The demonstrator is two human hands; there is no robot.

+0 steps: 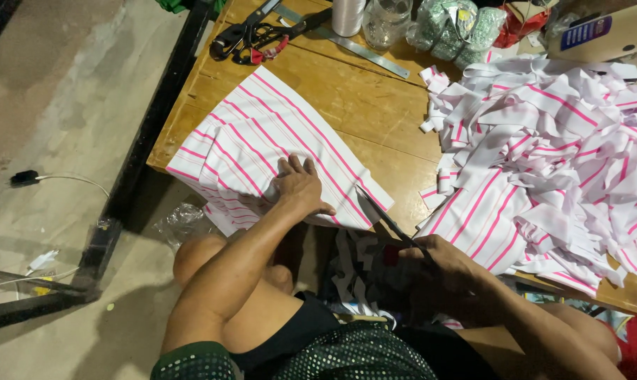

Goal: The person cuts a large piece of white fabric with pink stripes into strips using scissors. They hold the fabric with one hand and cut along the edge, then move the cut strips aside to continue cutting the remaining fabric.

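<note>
My left hand [298, 188] lies flat on a stack of white cloth with pink stripes [262, 144]. My fingers are spread wide and press the cloth down. They hold nothing. The cloth sits in the middle of the frame, on the wooden desk [374, 98], and its lower left corner hangs over the desk's edge.

My right hand [438, 262] is lower and to the right, near the desk's front edge. It is closed around the handles of my scissors [389, 222]. The dark blades point up and to the left, and their tip is at the cloth's lower right edge, just beside my left hand.

On the right side of the frame there is a big pile of cut strips [550, 148] of the same pink and white cloth. It covers most of that side of the desk.

At the top of the frame I see another pair of black scissors [251, 34], a long metal ruler [360, 48], a white spool [348, 15] and a clear jar [387, 21]. A bag of green stuff [455, 28] is beside the jar.

My bare knee [199, 257] is under the desk's edge, at the lower left. On the grey floor at the left lies a black plug with a white cord [30, 177].
</note>
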